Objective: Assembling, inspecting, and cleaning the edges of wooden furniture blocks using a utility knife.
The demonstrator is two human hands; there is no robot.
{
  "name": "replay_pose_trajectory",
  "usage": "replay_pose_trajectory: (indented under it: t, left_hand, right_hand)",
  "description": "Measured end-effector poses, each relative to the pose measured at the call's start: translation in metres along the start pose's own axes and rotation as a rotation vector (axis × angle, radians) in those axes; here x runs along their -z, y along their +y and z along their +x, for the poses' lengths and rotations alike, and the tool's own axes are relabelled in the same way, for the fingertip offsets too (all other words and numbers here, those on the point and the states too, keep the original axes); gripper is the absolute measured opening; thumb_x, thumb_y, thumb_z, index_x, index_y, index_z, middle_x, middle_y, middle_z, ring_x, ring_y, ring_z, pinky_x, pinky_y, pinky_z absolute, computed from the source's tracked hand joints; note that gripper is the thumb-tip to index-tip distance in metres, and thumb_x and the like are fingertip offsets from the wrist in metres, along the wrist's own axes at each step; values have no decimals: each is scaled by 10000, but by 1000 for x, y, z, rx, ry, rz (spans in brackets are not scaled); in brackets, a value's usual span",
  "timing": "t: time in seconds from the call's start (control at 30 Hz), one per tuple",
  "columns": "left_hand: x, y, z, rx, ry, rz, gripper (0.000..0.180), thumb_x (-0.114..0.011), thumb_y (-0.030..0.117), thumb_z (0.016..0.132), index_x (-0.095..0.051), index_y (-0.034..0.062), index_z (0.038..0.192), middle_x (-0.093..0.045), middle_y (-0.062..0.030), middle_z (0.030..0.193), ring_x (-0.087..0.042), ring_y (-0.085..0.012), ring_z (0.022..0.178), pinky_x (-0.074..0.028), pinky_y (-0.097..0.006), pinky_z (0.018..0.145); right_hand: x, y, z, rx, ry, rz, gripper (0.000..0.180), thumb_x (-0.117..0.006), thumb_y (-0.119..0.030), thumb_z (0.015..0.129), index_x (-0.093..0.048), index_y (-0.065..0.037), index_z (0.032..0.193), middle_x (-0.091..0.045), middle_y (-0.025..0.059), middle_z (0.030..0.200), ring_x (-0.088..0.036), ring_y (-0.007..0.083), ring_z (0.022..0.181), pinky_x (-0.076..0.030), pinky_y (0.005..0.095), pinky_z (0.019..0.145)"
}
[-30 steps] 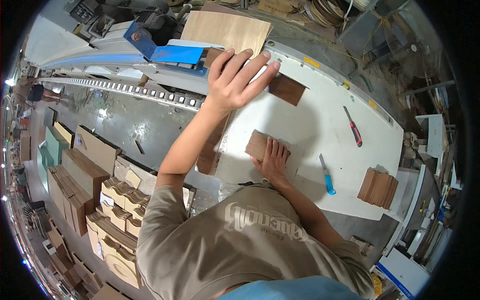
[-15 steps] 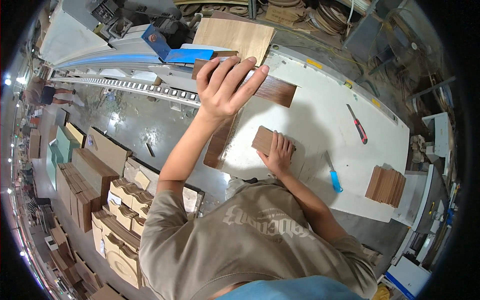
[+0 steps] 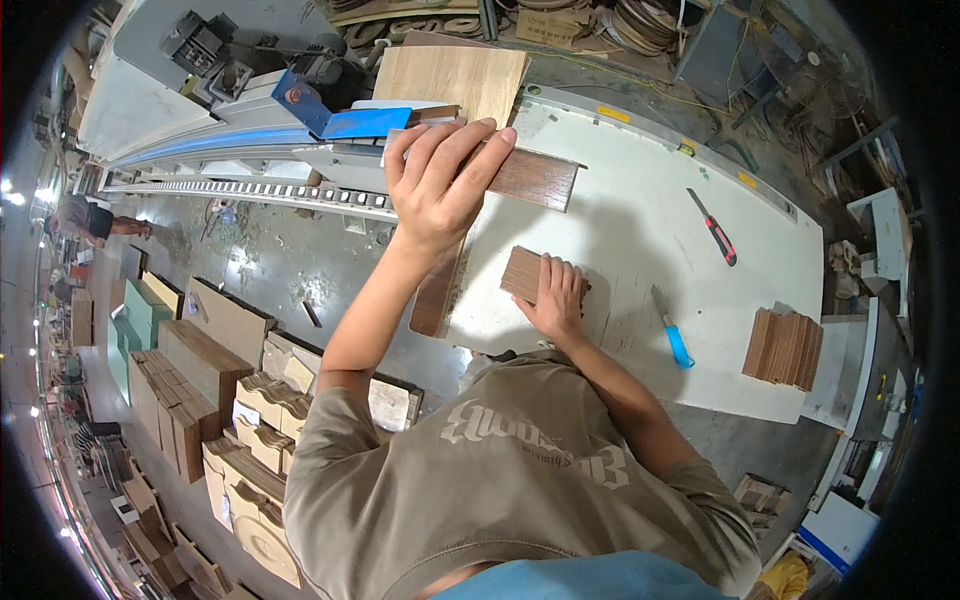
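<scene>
My left hand point(image 3: 437, 190) reaches to the machine's end with its fingers bent over a dark wood-grain board point(image 3: 540, 180), which sticks out to the right of the hand. The thumb is hidden. Closer to my body, my right hand point(image 3: 556, 305) is closed around a small stack of brown wood pieces point(image 3: 521, 270) on the white table point(image 3: 640, 230). A blue-handled knife point(image 3: 678, 347) and a red-and-black cutter knife point(image 3: 718, 241) lie to the right. Past them, near the table's right end, stands another stack of brown wood pieces point(image 3: 783, 348).
A long machine with a blue guard point(image 3: 367, 124) and a chain track point(image 3: 270, 193) runs off to the left. A light wood board point(image 3: 452, 78) lies behind my left hand. Stacked panels point(image 3: 175, 390) stand on the floor at left. Another person point(image 3: 98, 218) is at far left.
The whole view has shifted slightly. Both hands keep about the same places, the left on the dark board and the right on the small stack.
</scene>
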State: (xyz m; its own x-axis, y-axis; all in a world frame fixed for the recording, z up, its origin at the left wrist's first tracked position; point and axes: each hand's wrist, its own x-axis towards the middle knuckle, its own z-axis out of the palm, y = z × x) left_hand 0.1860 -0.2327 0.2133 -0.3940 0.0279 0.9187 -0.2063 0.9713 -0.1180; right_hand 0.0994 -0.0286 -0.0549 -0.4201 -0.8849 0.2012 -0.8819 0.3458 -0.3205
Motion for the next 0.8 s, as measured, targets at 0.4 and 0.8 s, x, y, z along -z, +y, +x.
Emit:
replay_pose_trajectory:
  t: [0.4, 0.8]
  left_hand:
    - [-34, 3, -16, 59, -44, -99, 377, -697, 67, 789, -732, 148, 1155, -707, 7, 1041, -638, -194, 920, -437, -368, 882]
    - [-171, 1, -239, 298, -869, -342, 569, -585, 69, 869, -522, 117, 1432, -569, -155, 1375, -491, -343, 1328, -362, -514, 1104]
  right_hand:
    - [3, 1, -5, 23, 21, -13, 971, -752, -520, 808, -375, 117, 1437, -465, 255, 1324, -436, 418, 1219, -285, 575, 1122]
    - [-4, 9, 2, 110, -38, -2, 1015, -820, -570, 724, -432, 62, 1418, -506, 193, 1311, -462, 345, 1206, -323, 527, 1112]
